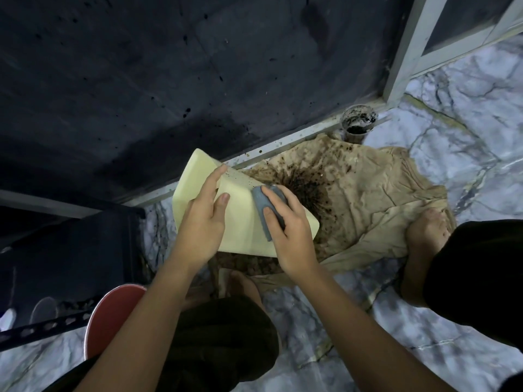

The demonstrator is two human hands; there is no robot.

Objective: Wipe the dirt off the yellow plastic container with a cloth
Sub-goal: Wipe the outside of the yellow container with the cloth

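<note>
Left hand [202,219] gripped the yellow container [240,222], fingers curled over its edge. Right hand [285,222] pressed the grey cloth [261,205] on it. No readable label.

Dim indoor light, dark shadowed wall [141,80], slight softness, wide-angle bending at edges

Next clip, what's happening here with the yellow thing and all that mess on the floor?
A person is cleaning a yellow plastic container, held above the floor. The left hand grips it to steady it, while the right hand presses a grey cloth against its surface. A few dark specks still show near the container's upper edge. Beneath it, a beige sheet spread on the marble floor is heavily stained with dark dirt, and a dirt-smeared cup stands by the wall.
</note>
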